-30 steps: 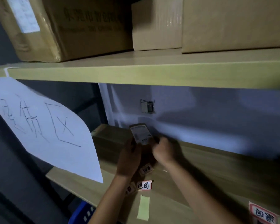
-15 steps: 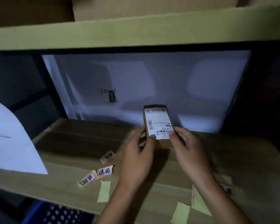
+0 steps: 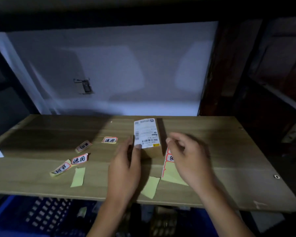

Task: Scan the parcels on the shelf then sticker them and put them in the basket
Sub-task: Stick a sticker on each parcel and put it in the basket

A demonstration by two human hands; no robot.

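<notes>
Parcel (image 3: 146, 137) lies mid-shelf (image 3: 212, 142); our left hand (image 3: 126, 161) grips its near corner, our right hand (image 3: 186, 154) hovers released beside it, stickers (image 3: 79, 159) scattered leftward.

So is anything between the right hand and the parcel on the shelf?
Nothing visible. The right hand hovers just right of the parcel with an open gap between them; the left hand already touches the parcel's near left edge.

Parcel (image 3: 147, 134) on shelf (image 3: 220, 151), stickers (image 3: 79, 159) left, basket (image 3: 15, 218) below.
</notes>
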